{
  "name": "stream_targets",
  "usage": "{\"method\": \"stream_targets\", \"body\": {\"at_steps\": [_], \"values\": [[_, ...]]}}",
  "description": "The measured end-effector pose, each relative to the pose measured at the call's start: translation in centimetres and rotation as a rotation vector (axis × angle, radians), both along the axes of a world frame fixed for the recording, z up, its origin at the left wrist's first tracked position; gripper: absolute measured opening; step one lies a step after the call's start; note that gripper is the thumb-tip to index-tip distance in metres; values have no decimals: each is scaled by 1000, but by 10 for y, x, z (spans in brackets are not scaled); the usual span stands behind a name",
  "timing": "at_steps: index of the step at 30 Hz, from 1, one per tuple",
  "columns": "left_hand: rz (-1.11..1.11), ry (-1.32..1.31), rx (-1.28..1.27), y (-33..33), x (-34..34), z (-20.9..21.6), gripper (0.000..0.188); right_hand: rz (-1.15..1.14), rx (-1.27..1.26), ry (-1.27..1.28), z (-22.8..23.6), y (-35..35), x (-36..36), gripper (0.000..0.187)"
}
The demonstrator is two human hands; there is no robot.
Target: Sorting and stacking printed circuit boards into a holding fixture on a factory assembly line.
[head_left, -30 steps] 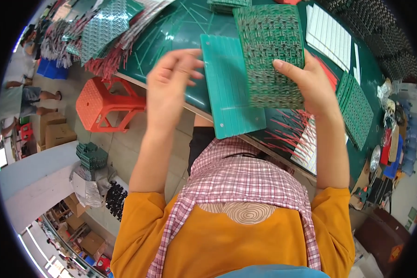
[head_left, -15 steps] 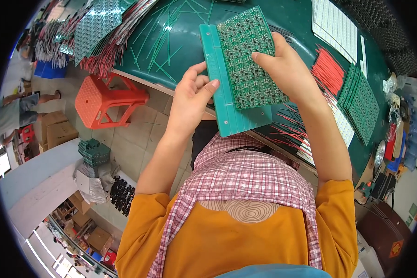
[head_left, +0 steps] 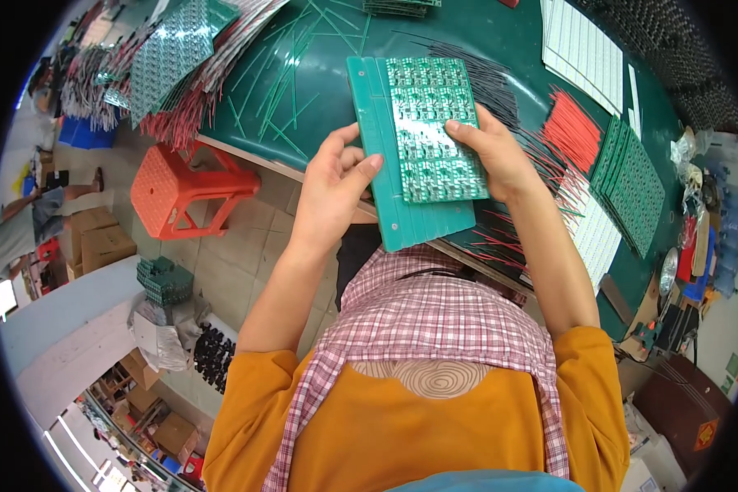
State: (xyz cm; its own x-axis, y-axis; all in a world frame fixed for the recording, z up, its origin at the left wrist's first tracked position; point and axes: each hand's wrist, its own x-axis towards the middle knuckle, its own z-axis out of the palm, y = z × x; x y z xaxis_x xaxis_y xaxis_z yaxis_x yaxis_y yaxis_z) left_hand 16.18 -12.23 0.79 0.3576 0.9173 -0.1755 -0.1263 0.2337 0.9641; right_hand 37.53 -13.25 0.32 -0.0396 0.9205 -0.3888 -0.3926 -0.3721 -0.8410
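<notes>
Circuit board (head_left: 431, 138) has straightened, long axis pointing forward.

Hands (head_left: 334, 189) | left holds teal plate (head_left: 426, 221) | right (head_left: 500, 160) holds circuit panel (head_left: 430, 98) against it (orange stool (head_left: 156, 189) leftward)

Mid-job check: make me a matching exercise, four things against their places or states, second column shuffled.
1. Left hand
2. Right hand
3. Stool
4. Compact red wire bundle

A. Standing on the floor
B. Thumb on the face of the circuit-board panel
C. On the table, right of both hands
D. At the left edge of the smooth green plate

Pairs: 1-D, 2-B, 3-A, 4-C.
</notes>
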Motion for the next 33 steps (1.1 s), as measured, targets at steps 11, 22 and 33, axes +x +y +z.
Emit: {"method": "stream_targets", "body": {"at_steps": [11,22,33], "values": [[-39,-19,177,12,-11,54,18,-231,562,-933,55,-6,-10,61],[-79,777,1602,25,6,134,29,512,663,-1660,146,-20,-17,33],[-4,69,2,-7,-10,0,40,69,99,-487,37,10,2,27]]}}
